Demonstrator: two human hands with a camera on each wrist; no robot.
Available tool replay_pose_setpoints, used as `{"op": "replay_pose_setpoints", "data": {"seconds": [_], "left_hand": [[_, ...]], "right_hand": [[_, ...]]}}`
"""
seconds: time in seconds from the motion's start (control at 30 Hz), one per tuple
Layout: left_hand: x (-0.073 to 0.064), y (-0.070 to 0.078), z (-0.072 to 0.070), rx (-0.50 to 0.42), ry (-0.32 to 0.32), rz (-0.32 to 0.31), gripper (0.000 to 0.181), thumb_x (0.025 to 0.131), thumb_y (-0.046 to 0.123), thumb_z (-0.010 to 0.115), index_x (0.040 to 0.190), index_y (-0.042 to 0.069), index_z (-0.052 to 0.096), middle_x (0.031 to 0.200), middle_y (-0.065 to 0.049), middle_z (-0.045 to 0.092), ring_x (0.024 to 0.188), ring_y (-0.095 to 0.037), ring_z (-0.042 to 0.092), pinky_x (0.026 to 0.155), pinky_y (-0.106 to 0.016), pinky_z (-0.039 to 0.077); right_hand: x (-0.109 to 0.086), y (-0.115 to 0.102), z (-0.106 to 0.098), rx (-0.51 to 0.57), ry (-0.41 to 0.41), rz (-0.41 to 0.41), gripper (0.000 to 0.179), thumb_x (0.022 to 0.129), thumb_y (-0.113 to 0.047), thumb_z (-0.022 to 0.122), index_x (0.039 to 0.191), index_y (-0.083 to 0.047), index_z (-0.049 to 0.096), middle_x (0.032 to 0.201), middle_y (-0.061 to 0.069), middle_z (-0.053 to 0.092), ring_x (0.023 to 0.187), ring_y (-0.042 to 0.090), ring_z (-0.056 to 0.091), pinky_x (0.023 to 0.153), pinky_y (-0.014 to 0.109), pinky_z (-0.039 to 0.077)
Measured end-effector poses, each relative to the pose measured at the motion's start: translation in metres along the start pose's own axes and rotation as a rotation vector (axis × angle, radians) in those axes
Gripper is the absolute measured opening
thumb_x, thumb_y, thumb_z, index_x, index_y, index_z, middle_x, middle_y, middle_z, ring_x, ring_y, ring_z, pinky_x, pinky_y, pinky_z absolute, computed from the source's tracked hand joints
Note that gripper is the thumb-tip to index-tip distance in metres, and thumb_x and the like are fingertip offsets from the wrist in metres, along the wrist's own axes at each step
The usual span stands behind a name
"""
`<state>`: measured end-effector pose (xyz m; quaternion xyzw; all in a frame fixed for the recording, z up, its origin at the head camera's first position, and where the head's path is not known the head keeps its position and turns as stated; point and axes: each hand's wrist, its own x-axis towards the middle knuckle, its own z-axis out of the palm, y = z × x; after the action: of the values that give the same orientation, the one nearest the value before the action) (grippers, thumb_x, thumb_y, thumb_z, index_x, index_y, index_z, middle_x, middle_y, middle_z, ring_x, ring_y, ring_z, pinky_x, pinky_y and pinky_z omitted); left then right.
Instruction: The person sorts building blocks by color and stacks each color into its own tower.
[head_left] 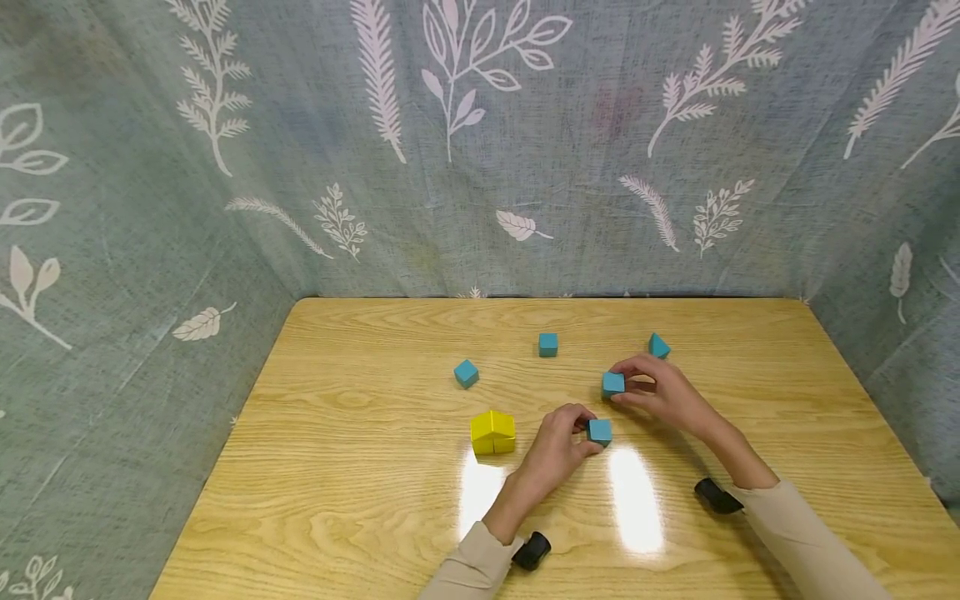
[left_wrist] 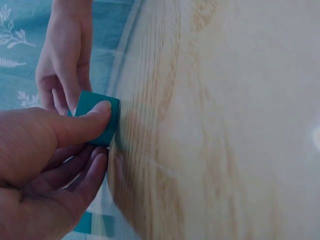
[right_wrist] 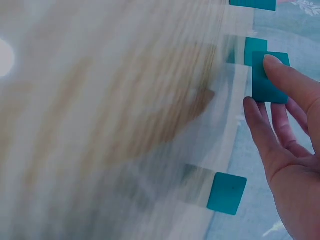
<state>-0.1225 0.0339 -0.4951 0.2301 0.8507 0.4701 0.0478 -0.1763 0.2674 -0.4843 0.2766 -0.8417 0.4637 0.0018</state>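
Observation:
In the head view my left hand pinches a blue cube near the middle of the table. In the left wrist view its thumb lies on one face of that cube, fingers on the opposite side. Just beyond, my right hand holds another blue cube between thumb and fingers; the right wrist view shows this cube up close. The two held cubes are apart, the right one farther back. Behind the right hand's knuckles lies a blue triangular block.
Two more blue cubes stand farther back, one at the centre and one turned cornerwise to its left. Yellow blocks sit together in a house shape left of my left hand. Patterned cloth hangs behind the wooden table.

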Motion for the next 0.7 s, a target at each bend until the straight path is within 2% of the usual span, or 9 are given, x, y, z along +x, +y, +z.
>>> {"op": "replay_pose_setpoints", "data": {"seconds": [0.4, 0.7], "left_hand": [[-0.001, -0.002, -0.001, -0.020, 0.005, 0.017, 0.025, 0.087, 0.002, 0.082, 0.107, 0.000, 0.069, 0.104, -0.008, 0.070, 0.097, -0.019, 0.068, 0.085, -0.020, 0.055], [-0.002, -0.001, 0.000, -0.024, 0.014, 0.028, 0.025, 0.086, 0.002, 0.082, 0.106, -0.001, 0.069, 0.103, -0.009, 0.070, 0.096, -0.018, 0.068, 0.085, -0.020, 0.056]], "right_hand": [[-0.031, -0.005, 0.003, -0.010, -0.010, -0.013, 0.036, 0.087, 0.006, 0.078, 0.120, -0.001, 0.067, 0.114, 0.011, 0.063, 0.104, 0.016, 0.065, 0.088, 0.039, 0.061], [-0.046, -0.011, 0.009, 0.002, -0.028, -0.087, 0.038, 0.085, 0.009, 0.078, 0.120, 0.000, 0.066, 0.111, 0.011, 0.064, 0.096, 0.019, 0.068, 0.082, 0.038, 0.062]]}}
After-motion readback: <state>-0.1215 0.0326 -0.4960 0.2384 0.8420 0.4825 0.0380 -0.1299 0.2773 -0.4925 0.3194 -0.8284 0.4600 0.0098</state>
